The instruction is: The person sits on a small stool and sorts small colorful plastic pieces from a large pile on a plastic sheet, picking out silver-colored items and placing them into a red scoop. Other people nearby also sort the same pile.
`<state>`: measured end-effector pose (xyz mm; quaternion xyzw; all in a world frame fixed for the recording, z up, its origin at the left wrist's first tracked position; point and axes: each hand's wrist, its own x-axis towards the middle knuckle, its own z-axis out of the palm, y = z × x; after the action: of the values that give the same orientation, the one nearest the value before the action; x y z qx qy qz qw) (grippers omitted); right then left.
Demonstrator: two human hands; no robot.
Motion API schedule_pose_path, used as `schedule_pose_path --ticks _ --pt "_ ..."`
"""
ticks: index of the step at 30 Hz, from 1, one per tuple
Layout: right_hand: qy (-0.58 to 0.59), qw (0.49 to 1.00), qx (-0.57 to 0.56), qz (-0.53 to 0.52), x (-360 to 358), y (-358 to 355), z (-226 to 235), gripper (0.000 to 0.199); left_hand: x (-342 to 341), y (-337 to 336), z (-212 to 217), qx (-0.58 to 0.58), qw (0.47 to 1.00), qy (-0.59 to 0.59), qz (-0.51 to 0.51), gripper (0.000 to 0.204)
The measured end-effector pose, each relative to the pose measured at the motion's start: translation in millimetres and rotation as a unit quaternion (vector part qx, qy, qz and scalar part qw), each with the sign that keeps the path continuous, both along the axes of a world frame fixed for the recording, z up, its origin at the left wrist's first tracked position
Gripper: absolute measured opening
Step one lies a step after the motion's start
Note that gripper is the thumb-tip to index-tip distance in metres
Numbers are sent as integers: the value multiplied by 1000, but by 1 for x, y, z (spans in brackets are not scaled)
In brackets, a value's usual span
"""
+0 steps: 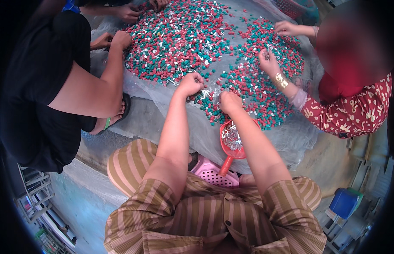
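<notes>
My left hand [191, 84] is closed, fingertips pinched together, at the near edge of a wide heap of small red, green and white pieces [176, 42]. A little to the right, my right hand [231, 103] is closed too, its fingers turned down into the pieces. What either hand pinches is too small or hidden to name. White hook-shaped pieces [209, 94] lie loose between my hands. Just below my right hand, partly covered by that forearm, rests an orange-red scoop [228, 161] holding several clear or whitish hook-like bits [231, 137].
Plastic sheeting [171, 101] lies under the heap. At left, a person in black [40, 93] reaches in; at right, a person in a patterned red sleeve [345, 110] picks at pieces. More hands [128, 13] work at the far left. A pink basket [290, 7] stands at the back.
</notes>
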<state>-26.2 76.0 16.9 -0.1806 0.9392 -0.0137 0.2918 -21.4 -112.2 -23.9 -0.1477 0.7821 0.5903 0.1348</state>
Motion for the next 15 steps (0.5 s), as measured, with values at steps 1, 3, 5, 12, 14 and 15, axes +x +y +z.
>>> schedule_pose_path --ticks 1,3,5,12,14,15 --pt "-6 1000 4 0 0 -1 6 27 2 3 4 2 1000 -14 1 8" --pt "-16 1000 10 2 1 -3 19 26 4 9 16 5 999 -42 4 12" --pt "10 1000 3 -6 3 -4 11 22 4 9 15 -50 998 -26 -21 14" --pt "146 988 -53 16 13 1 -13 14 6 25 23 -281 957 -58 -39 22" --pt "154 987 -33 35 22 0 -8 15 10 33 11 -335 940 -53 -36 23" --pt "157 986 -22 43 24 -2 -4 15 11 36 9 -346 936 -55 -26 19"
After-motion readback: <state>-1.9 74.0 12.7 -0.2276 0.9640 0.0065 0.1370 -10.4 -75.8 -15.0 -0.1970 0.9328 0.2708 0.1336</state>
